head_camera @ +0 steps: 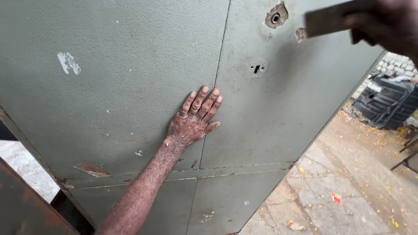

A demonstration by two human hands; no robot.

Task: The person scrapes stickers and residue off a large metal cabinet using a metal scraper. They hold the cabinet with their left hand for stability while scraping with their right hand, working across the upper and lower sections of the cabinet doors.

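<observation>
The left hand (194, 118) was pressed flat, fingers spread, against the grey-green metal cabinet (117, 87), just beside the seam between its two doors. A flat scraper blade (331, 19) was clasped in the right hand (387, 24) near two lock holes (275, 17). Cracked pavement (339, 191) lay alongside.

We are seeing soft, even daylight with no glare; the left hand (193, 119) is staying sharp on the cabinet door (109, 87), while the right hand (387, 24) is blurring, dark, at the top edge.
</observation>
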